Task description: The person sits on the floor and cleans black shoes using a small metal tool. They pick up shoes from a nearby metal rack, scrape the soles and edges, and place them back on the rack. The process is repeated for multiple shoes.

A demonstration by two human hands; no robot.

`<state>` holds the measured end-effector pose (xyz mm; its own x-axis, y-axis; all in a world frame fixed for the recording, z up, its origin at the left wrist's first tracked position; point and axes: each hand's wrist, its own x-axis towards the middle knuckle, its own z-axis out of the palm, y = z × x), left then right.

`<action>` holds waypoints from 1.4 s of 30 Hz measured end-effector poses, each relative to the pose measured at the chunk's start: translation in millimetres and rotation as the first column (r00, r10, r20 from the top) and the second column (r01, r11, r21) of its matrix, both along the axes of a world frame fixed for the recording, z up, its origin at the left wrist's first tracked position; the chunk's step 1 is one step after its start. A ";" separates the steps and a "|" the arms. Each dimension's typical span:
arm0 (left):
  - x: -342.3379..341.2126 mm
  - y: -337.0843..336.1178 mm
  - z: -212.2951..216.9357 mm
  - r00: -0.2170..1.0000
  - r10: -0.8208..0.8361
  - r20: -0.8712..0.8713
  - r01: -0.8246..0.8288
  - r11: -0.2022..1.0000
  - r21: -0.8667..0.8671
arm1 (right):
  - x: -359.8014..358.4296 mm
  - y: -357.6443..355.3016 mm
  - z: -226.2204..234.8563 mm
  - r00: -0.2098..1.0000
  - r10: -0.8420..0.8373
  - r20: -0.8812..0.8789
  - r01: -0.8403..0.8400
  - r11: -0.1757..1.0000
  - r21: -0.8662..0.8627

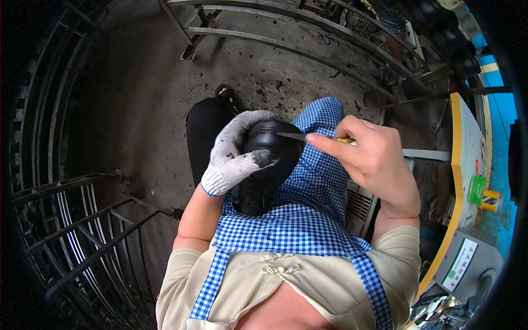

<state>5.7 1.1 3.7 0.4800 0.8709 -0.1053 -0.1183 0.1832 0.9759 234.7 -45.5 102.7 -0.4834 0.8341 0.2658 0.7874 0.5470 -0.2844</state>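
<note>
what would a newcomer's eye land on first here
Probably the glossy black shoe-like object, mid-picture in the gray-gloved left hand, with a thin blade from the bare right hand over it. Next, the blue checked apron beneath, then the yellow-edged worktop at right.

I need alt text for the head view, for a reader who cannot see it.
A person in a blue checked apron holds a black, shoe-like item in the gloved left hand and a thin blade in the bare right hand, the blade's tip over the item. Dark metal racks stand on the littered floor.
</note>
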 end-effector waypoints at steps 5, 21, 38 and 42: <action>0.5 -0.2 3.3 1.000 0.010 0.017 -0.010 1.000 -0.015 | 5.8 3.0 3.8 0.998 -0.006 -0.064 0.004 0.999 -0.032; -2.0 0.2 0.2 0.999 0.030 -0.028 -0.029 0.999 0.018 | 11.0 1.4 4.8 0.997 0.005 -0.075 -0.009 0.998 -0.059; 2.4 -1.7 1.0 0.999 0.008 -0.036 -0.008 1.000 0.004 | -2.6 2.2 -4.5 0.994 -0.023 -0.105 0.023 1.000 -0.001; -1.2 -2.3 -0.3 0.999 0.028 -0.019 -0.028 1.000 -0.008 | 4.7 2.2 -1.9 0.996 -0.010 -0.093 0.008 1.000 -0.018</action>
<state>4.5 -1.3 3.4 0.4531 0.8831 -0.1217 -0.1048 0.1883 0.9765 239.4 -43.3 100.8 -0.4499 0.8432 0.2941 0.7618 0.5343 -0.3664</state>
